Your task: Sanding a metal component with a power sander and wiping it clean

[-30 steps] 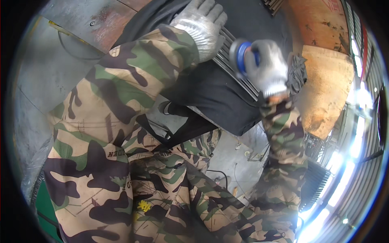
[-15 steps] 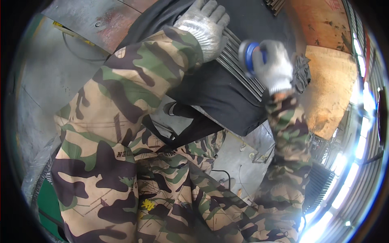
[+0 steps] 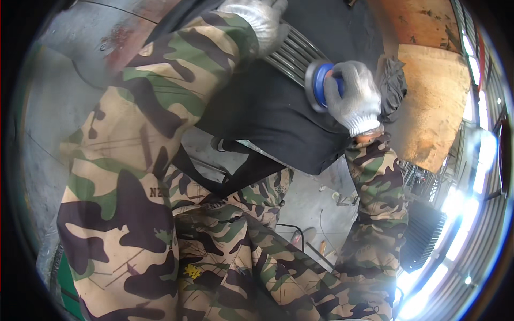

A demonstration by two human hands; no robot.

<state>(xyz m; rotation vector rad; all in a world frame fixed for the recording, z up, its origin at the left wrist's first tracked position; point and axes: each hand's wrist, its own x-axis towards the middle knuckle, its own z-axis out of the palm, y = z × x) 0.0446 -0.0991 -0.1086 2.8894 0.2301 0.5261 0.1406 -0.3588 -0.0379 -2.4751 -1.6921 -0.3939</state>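
My left hand (image 3: 256,22), in a silvery-white knit glove, lies at the upper left end of a row of metal rods (image 3: 295,52). Its fingers are stretched out, and their tips run past the top edge of the picture. In my right hand (image 3: 360,96), also gloved, is a round blue-and-grey disc (image 3: 320,88), tilted on edge. The fingers wrap round its blue back, while the pale grey face points left. The disc stands at the right end of the rods and hides part of them. Black cloth (image 3: 267,104) lies beneath the rods.
A crumpled dark rag (image 3: 392,88) lies right of my right hand, beside brown wooden boards (image 3: 435,101). Below the cloth's front edge shows a grey floor (image 3: 313,206) with a black cable (image 3: 294,230). Bright corrugated panels (image 3: 495,160) line the far right.
The view has shifted, so the hands, rods and cloth sit differently in the picture. My right hand with the disc is now over the rods' near right end. The left hand stays at the rods.
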